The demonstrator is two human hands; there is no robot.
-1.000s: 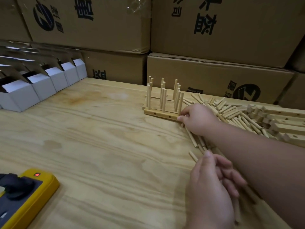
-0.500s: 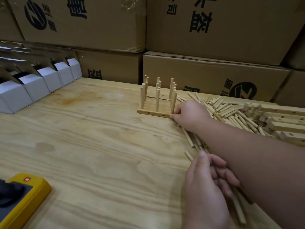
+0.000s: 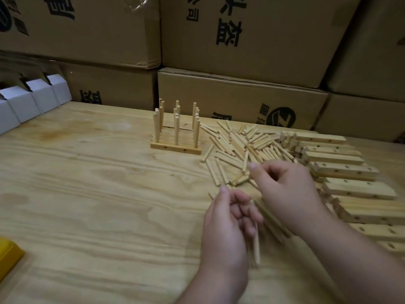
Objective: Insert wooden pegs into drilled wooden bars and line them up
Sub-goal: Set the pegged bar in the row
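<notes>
Both hands working over the loose wooden pegs

The left hand (image 3: 228, 218) is curling its fingers around several pegs; the right hand (image 3: 285, 189) is pinching one peg from the peg pile (image 3: 241, 145). The pegged bars (image 3: 176, 145) are standing near the counter's (image 3: 87, 194) far edge, the drilled bars (image 3: 341, 170) lying toward its right edge.

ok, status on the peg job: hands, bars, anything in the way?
Left hand grips a bundle of pegs; right hand curled over the loose peg pile, grip unclear. Pegged bars lined up, upright. Empty drilled bars stacked right. Nothing blocking.
</notes>
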